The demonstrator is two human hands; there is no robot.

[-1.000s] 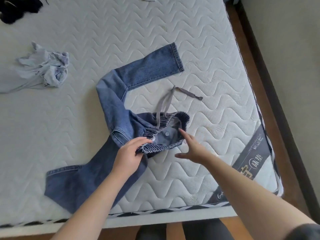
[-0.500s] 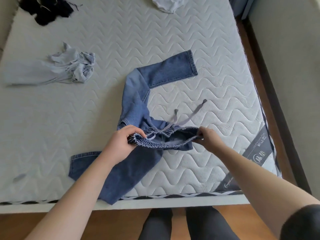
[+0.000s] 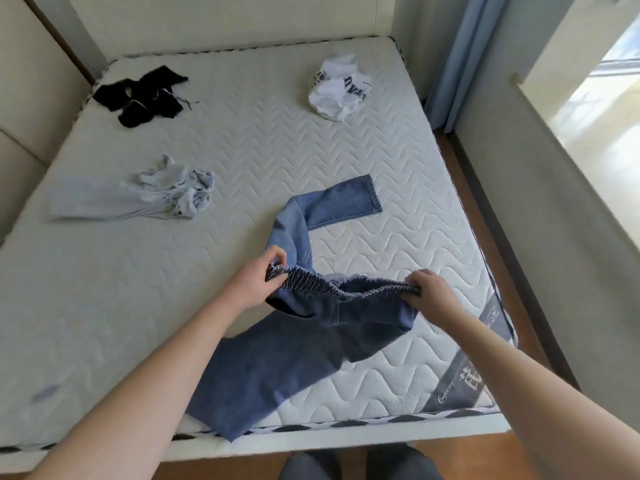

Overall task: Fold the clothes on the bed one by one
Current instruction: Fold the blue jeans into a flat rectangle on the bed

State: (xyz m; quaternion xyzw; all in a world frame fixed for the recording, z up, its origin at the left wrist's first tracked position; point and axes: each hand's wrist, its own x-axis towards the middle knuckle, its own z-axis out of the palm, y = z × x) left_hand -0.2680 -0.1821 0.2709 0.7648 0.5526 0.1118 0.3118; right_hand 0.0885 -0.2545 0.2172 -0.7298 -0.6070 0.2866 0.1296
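Note:
A pair of blue jeans (image 3: 277,368) lies twisted on the white quilted mattress (image 3: 104,306) near its front edge. My left hand (image 3: 256,282) pinches the left end of the elastic waistband, and my right hand (image 3: 429,292) grips the right end. The waistband is lifted and stretched between them. One leg runs back toward the mattress middle, ending in a cuff; the other trails forward over the front edge. The drawstring is hidden.
A crumpled light-grey garment (image 3: 145,195) lies at the left. A black garment (image 3: 142,95) sits at the back left and a white printed one (image 3: 339,86) at the back right. Wooden floor, a wall and a blue curtain (image 3: 460,60) border the bed's right side.
My right hand took hold of the waistband's right end. Both hands have raised and stretched it wider. The view has tilted up, showing the far half of the bed.

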